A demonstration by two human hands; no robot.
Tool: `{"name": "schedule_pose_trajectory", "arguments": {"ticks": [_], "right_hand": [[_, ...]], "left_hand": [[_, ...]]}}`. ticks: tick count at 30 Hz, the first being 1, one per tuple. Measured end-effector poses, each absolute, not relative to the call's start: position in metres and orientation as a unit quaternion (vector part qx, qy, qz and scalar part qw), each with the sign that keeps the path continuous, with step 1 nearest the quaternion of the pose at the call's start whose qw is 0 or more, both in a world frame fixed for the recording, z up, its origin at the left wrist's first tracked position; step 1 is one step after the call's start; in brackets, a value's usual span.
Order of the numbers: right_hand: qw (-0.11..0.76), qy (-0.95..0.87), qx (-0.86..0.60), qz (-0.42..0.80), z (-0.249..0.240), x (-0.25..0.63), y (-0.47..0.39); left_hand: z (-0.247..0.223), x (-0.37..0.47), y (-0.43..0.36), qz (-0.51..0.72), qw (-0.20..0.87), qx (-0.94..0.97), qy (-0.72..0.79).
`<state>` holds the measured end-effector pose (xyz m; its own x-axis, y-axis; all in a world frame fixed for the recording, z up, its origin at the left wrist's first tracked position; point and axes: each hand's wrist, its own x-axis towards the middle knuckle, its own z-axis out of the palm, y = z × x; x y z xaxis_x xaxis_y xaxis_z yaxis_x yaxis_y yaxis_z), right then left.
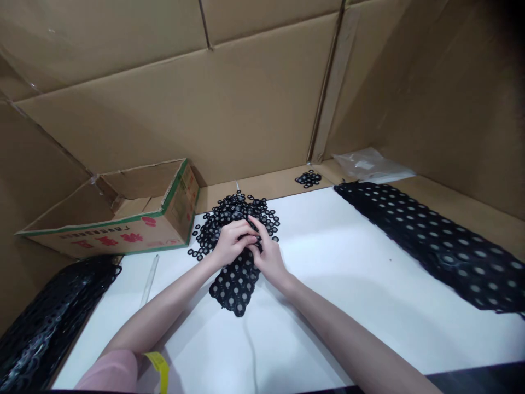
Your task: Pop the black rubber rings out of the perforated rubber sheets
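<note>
A black sheet dotted with round light spots [232, 288] lies on the white tabletop, its far end under my hands. Over that end, my left hand [233, 241] has its fingers curled and its thumb pressed toward them. My right hand [267, 254] meets it from the other side, index finger pointing forward and thumb bent inward. The fingertips of both come together, and whatever is between them is hidden. Just beyond my fingers spreads a heap of small black rings [241, 207], with some loose ones around its edges.
A cardboard box [180, 208] stands at the back left. Black glossy strips [53, 317] are piled at the left. A long dotted black sheet [435, 241] lies at the right, near a clear plastic bag [373, 164]. A smaller ring pile [308, 179] sits by the cardboard wall [262, 109].
</note>
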<state>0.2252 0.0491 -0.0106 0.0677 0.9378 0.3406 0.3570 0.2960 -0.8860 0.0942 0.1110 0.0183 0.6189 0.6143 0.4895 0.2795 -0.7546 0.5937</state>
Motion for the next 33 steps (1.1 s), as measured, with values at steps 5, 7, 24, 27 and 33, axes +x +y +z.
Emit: {"name": "schedule_pose_trajectory", "arguments": {"ticks": [5, 7, 24, 27, 33], "right_hand": [[0.524, -0.635, -0.501, 0.265, -0.014, 0.223, 0.05], [0.529, -0.639, -0.494, 0.261, -0.013, 0.223, 0.05], [0.555, -0.592, -0.505, 0.295, -0.009, 0.226, 0.046], [0.585, -0.571, -0.495, 0.295, -0.008, 0.228, 0.05], [0.635, -0.505, -0.469, 0.348, -0.016, 0.23, 0.059]], "left_hand": [[0.022, 0.102, 0.108, 0.37, 0.287, 0.834, 0.293], [0.023, 0.104, 0.111, 0.386, 0.306, 0.812, 0.313], [0.031, 0.081, 0.179, 0.561, 0.271, 0.662, 0.416], [0.028, 0.071, 0.184, 0.485, 0.213, 0.735, 0.423], [0.029, 0.06, 0.171, 0.386, 0.053, 0.825, 0.41]]}}
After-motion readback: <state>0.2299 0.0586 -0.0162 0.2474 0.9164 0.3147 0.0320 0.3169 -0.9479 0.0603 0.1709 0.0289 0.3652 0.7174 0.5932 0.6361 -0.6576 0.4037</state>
